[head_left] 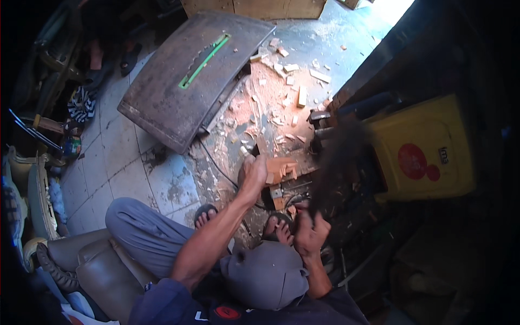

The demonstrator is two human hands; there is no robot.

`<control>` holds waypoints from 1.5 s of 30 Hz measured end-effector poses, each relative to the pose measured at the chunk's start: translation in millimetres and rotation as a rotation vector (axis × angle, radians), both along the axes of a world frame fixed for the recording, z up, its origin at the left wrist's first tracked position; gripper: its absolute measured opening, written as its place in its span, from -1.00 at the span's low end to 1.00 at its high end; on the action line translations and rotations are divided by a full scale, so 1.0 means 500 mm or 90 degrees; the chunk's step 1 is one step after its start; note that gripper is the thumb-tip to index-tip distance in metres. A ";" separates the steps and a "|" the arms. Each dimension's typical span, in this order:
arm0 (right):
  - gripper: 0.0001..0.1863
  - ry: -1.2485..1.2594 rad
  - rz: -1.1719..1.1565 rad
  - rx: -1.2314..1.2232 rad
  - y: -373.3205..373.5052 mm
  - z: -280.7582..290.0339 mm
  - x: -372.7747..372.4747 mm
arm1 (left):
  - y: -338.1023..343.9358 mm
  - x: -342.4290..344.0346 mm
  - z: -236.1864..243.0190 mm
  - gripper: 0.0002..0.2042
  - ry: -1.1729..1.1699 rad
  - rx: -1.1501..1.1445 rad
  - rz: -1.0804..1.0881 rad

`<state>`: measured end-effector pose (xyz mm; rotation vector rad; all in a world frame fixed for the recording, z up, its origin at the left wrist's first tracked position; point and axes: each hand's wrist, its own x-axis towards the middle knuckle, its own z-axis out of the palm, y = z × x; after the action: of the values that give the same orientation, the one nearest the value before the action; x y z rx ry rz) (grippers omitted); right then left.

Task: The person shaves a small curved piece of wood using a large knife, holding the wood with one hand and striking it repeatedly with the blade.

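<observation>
One shirt (176,304), two hands (253,174), one orange block (278,170)

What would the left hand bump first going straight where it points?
Beyond the reddish-brown wooden piece it seems to hold, the left hand would probably meet pale, blocky wood scraps lying ahead, though depth is unclear.

I can't make out the dark shape (340,162), all blur, above the right grip (311,234); the left grip (253,172) partly hides the wood piece (279,169).
</observation>
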<state>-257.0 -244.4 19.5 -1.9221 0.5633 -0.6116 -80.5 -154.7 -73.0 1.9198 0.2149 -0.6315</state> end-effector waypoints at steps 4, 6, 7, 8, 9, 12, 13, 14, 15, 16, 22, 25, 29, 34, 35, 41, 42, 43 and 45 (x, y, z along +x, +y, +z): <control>-0.81 0.298 0.050 -0.024 -0.027 -0.140 -0.024 | -0.058 -0.022 -0.009 -0.51 0.020 0.037 0.027; -0.87 0.149 0.052 -0.054 -0.008 -0.135 0.006 | -0.002 0.013 -0.053 -0.48 -0.029 -0.050 -0.006; -0.88 0.071 0.031 -0.012 -0.008 -0.086 0.029 | -0.007 0.026 -0.048 -0.48 -0.082 -0.030 -0.015; -0.89 0.033 0.007 0.032 -0.002 -0.028 0.009 | -0.001 -0.012 -0.045 -0.49 -0.095 -0.010 -0.026; -0.84 -0.004 0.024 -0.060 -0.015 0.014 -0.009 | -0.015 -0.019 -0.006 -0.51 -0.043 -0.043 -0.036; -0.89 0.014 -0.049 -0.137 -0.022 -0.116 -0.033 | -0.052 -0.029 0.005 -0.52 0.041 -0.022 -0.024; -0.86 0.306 0.066 -0.129 -0.024 -0.118 -0.006 | -0.052 -0.022 0.063 -0.53 0.089 -0.013 0.012; -0.83 0.326 0.076 -0.061 -0.023 -0.110 0.003 | -0.040 -0.017 0.038 -0.53 0.038 0.001 -0.001; -0.84 0.216 0.051 -0.043 -0.021 -0.092 0.001 | -0.021 -0.016 -0.010 -0.54 -0.012 0.016 -0.014; -0.84 0.109 0.025 -0.016 -0.009 -0.062 0.005 | 0.000 -0.010 -0.038 -0.54 -0.059 0.037 -0.028; -0.72 0.322 0.088 -0.155 -0.029 -0.156 -0.010 | -0.025 -0.029 -0.019 -0.50 0.023 -0.034 -0.014; -0.86 0.087 -0.002 0.005 -0.015 -0.042 0.021 | -0.026 -0.022 -0.011 -0.50 -0.061 -0.090 0.049; -0.76 0.003 -0.001 0.089 -0.012 -0.145 -0.023 | -0.033 -0.018 -0.025 -0.49 0.027 -0.064 -0.004; -0.76 0.044 0.017 -0.028 -0.015 -0.050 0.005 | -0.026 -0.016 -0.007 -0.49 -0.134 0.000 -0.009; -0.79 -0.029 -0.017 0.049 -0.005 -0.050 -0.030 | -0.024 -0.022 0.002 -0.49 -0.094 -0.057 -0.041; -0.79 0.205 0.042 -0.033 -0.017 -0.102 0.008 | -0.014 -0.010 -0.013 -0.50 0.021 0.040 -0.012; -0.79 0.141 0.040 0.026 -0.008 -0.059 0.025 | 0.005 0.000 -0.029 -0.50 -0.009 0.068 0.004; -0.78 0.024 -0.011 0.021 -0.003 -0.028 0.021 | 0.009 -0.001 -0.034 -0.50 -0.041 0.032 -0.031; -0.78 -0.047 -0.051 0.017 -0.009 -0.067 -0.039 | -0.031 -0.030 -0.024 -0.51 -0.029 -0.022 -0.018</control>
<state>-276.8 -248.8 -14.2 -1.8506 0.6005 -0.7196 -95.5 -170.2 -85.0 1.9055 0.1471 -0.6054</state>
